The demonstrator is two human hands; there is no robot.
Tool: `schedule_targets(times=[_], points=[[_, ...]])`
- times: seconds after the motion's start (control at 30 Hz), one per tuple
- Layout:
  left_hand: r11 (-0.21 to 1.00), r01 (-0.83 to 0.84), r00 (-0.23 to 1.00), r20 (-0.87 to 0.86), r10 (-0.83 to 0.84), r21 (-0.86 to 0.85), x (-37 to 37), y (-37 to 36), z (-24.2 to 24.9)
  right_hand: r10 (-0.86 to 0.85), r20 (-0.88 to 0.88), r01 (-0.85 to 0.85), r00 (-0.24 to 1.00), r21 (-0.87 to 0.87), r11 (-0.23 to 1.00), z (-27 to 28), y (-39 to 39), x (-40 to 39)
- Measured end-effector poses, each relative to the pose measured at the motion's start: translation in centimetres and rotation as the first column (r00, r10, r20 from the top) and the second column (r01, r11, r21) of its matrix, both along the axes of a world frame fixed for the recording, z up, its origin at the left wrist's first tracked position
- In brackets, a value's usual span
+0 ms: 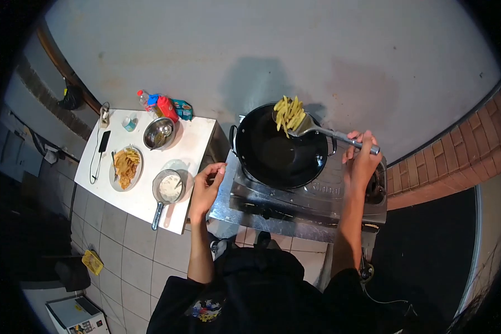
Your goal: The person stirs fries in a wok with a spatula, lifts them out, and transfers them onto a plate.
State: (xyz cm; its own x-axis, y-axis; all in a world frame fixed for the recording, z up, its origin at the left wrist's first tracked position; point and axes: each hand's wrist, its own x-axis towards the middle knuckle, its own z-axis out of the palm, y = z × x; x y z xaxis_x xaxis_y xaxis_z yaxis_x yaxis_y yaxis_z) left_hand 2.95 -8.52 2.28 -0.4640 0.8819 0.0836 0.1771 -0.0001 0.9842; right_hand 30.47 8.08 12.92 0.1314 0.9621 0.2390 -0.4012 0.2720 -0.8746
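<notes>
My right hand (363, 154) grips the long metal handle of a skimmer (329, 132). Its head carries a heap of French fries (289, 116) above the back rim of a black wok (256, 161). Dark liquid fills the wok's bottom, and no food shows in it. My left hand (207, 191) hovers between the wok and the white table, its fingers loosely curled and apart with nothing visible in them. The wok stands on a metal gas stove (317, 203).
On the white table (197, 133) are a plate (140, 173) of fried food, a steel bowl (151, 133), a saucepan (158, 206) with a whitish mixture, a phone (104, 141), a red bottle (167, 108) and a green pouch (182, 109). A brick ledge (445, 150) borders the right.
</notes>
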Motion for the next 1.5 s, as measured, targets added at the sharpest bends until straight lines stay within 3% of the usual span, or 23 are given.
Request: schedule_targets(times=[0.17,0.37,0.63,0.77,0.93,1.27,1.47,1.5], points=[[0.998,-0.062,0.996,0.055,0.064,-0.029,-1.2,-1.5,-0.8,0.003,0.014,-0.002,1.000,-0.071,0.997,-6.8,-0.1,-0.2],[0.981,-0.190,0.978,0.076,0.192,-0.036,-4.4,-4.7,-2.3,0.102,0.066,-0.099,0.993,-0.054,0.994,-3.1,0.2,-5.5],[0.904,-0.401,0.903,0.099,0.418,-0.149,-11.3,-12.1,-4.2,0.333,0.093,-0.335,0.938,0.011,0.942,-1.2,0.7,-21.4],[0.856,-0.491,0.839,0.174,0.515,-0.162,-14.9,-16.3,-5.2,0.444,0.093,-0.439,0.891,-0.070,0.896,-3.4,-1.3,-30.7],[0.783,-0.581,0.785,0.099,0.611,-0.225,-18.2,-21.2,-7.6,0.612,0.066,-0.608,0.788,-0.073,0.790,-8.8,-3.7,-41.5],[0.756,-0.534,0.752,0.196,0.629,-0.377,-20.7,-25.8,-12.5,0.766,0.086,-0.757,0.637,-0.118,0.643,-17.9,-6.1,-54.2],[0.808,-0.433,0.787,0.270,0.555,-0.400,-20.3,-25.9,-15.2,0.769,0.319,-0.764,0.554,-0.173,0.621,-19.0,-6.5,-58.0],[0.833,-0.411,0.808,0.275,0.521,-0.371,-20.2,-25.7,-15.3,0.752,0.434,-0.782,0.497,-0.153,0.605,-19.2,-6.4,-58.8]])
